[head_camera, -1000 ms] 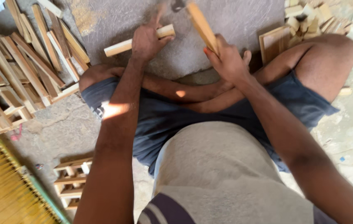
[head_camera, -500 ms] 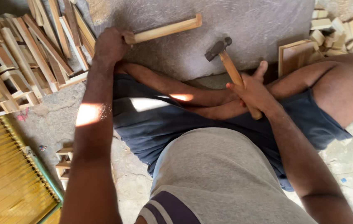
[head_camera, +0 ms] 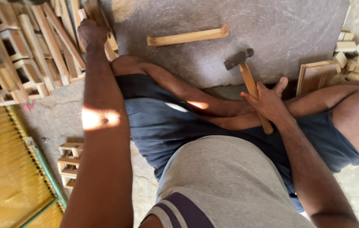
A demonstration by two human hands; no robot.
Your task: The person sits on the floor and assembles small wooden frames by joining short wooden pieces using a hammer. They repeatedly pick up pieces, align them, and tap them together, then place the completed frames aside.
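My right hand grips a wooden-handled hammer above my crossed legs. My left hand reaches into the pile of wood strips; its fingers I cannot tell. A wooden bar lies on the stone slab.

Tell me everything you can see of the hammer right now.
The hammer has a dark metal head on a light wooden handle. The right hand grips the handle past its middle, its butt end sticking out below the hand over the dark shorts. It is tilted, head up and to the left, over the grey stone slab; whether they touch is unclear.
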